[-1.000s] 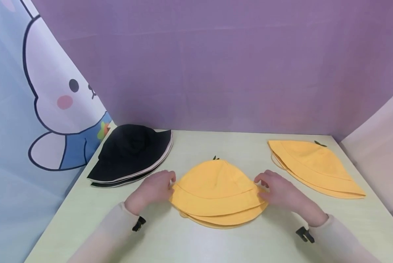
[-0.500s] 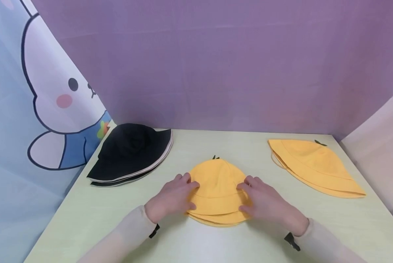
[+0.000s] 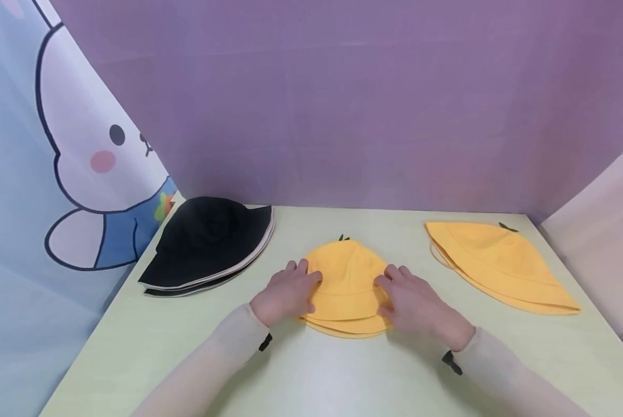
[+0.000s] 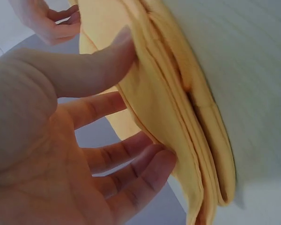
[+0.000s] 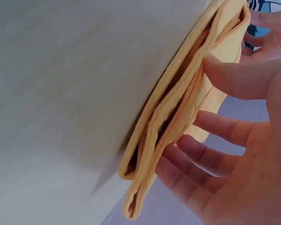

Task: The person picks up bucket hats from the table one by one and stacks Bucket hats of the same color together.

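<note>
Where both hands [image 3: 290, 292] press, yellow hat [image 3: 346, 278] lies folded.

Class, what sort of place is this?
Probably a staged tabletop set, not a shop: a pale green table boxed in by a plain purple backdrop and a cartoon rabbit curtain, with hats laid out.

The person is wearing a pale cream, close-fitting long-sleeved top, its soft sleeves running down both forearms and ending in snug cuffs at the wrists. A small black clip-like strap piece is showing at the underside of the left sleeve cuff [image 3: 265, 342], and a matching black piece is sitting at the right sleeve cuff [image 3: 451, 363]. The bare left hand [image 3: 286, 292] and bare right hand [image 3: 414, 305] are carrying no rings, gloves or other markings, with short plain fingernails.
</note>
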Demonstrator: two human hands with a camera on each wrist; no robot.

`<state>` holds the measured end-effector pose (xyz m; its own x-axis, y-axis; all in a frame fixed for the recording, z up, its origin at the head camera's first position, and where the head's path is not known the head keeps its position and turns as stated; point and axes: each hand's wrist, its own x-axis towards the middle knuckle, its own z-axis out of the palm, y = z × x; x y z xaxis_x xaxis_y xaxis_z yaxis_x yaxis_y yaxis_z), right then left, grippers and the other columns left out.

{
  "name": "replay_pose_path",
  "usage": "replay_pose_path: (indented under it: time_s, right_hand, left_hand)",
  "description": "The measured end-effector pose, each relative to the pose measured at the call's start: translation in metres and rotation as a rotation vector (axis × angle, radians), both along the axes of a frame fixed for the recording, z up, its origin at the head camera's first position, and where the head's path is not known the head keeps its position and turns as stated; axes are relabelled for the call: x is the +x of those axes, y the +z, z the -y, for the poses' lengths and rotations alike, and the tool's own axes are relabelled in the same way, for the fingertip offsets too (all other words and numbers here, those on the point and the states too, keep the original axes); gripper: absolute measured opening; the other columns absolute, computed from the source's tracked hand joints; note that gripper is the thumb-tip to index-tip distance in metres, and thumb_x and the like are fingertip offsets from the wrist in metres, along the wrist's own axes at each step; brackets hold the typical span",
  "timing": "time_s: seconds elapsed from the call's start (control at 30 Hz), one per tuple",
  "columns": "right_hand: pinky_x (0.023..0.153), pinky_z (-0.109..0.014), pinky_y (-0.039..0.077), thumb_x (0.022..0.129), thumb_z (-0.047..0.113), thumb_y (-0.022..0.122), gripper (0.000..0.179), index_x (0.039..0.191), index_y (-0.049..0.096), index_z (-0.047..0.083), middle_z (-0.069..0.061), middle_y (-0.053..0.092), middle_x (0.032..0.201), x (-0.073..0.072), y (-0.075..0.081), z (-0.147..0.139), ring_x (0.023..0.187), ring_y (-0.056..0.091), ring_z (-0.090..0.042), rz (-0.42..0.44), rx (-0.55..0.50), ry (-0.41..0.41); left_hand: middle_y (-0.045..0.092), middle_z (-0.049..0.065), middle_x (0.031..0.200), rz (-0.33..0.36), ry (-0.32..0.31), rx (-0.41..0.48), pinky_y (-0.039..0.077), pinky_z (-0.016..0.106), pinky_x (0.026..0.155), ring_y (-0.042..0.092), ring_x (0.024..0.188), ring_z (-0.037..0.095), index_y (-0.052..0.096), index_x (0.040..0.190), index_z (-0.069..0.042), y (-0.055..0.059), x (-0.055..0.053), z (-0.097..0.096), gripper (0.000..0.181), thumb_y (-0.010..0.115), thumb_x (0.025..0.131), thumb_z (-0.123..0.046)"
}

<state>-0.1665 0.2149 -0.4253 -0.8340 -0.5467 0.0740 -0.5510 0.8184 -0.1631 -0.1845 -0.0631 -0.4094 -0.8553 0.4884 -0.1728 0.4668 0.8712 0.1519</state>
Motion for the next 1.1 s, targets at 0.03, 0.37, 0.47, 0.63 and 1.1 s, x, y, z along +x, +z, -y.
replay_pose_path:
  time_s: [0.03, 0.37, 0.47, 0.63, 1.1]
  right_hand:
    - [0.057, -0.025, 0.036, 0.084, 0.023, 0.082, 0.042, 0.118, 0.066, 0.004, -0.003, 0.051, 0.102, -0.001, 0.001, 0.0, 0.083, 0.043, -0.019, 0.015, 0.0, -0.003]
    - [0.07, -0.033, 0.045, 0.094, 0.012, 0.071, 0.019, 0.112, 0.068, 0.006, 0.002, 0.056, 0.093, -0.038, 0.032, -0.017, 0.081, 0.051, -0.015, 0.296, -0.104, 0.061]
    - [0.073, -0.035, 0.046, 0.093, 0.006, 0.07, 0.012, 0.105, 0.069, 0.006, 0.002, 0.057, 0.088, -0.047, 0.035, -0.023, 0.079, 0.052, -0.015, 0.278, -0.137, 0.084]
    - [0.073, -0.036, 0.051, 0.092, 0.007, 0.071, 0.014, 0.105, 0.071, 0.002, 0.001, 0.063, 0.089, -0.057, 0.04, -0.034, 0.079, 0.058, -0.014, 0.219, -0.133, 0.049]
    - [0.083, -0.055, 0.051, 0.1, 0.019, 0.059, 0.033, 0.119, 0.065, -0.007, -0.021, 0.068, 0.108, -0.109, 0.057, -0.083, 0.097, 0.064, -0.035, 0.179, -0.065, -0.306]
  left_hand:
    - [0.049, 0.01, 0.116, 0.005, 0.007, -0.003, 0.044, 0.035, 0.065, 0.044, 0.097, 0.027, 0.061, 0.132, -0.016, 0.0, -0.001, -0.001, 0.05, 0.08, 0.087, -0.027]
    - [0.047, 0.009, 0.12, 0.029, 0.031, -0.023, 0.044, 0.035, 0.068, 0.044, 0.099, 0.027, 0.06, 0.134, -0.017, 0.001, -0.003, -0.003, 0.051, 0.079, 0.089, -0.029]
    - [0.047, 0.009, 0.12, 0.04, 0.032, -0.038, 0.044, 0.035, 0.068, 0.044, 0.099, 0.027, 0.06, 0.135, -0.018, 0.002, -0.002, -0.004, 0.051, 0.078, 0.089, -0.029]
    - [0.047, 0.01, 0.12, 0.05, 0.032, -0.036, 0.044, 0.035, 0.067, 0.044, 0.099, 0.027, 0.06, 0.135, -0.017, 0.004, -0.002, -0.006, 0.051, 0.079, 0.088, -0.027]
    - [0.047, 0.011, 0.122, 0.056, 0.048, -0.054, 0.045, 0.035, 0.063, 0.045, 0.099, 0.028, 0.059, 0.135, -0.017, 0.007, 0.0, -0.01, 0.052, 0.078, 0.088, -0.024]
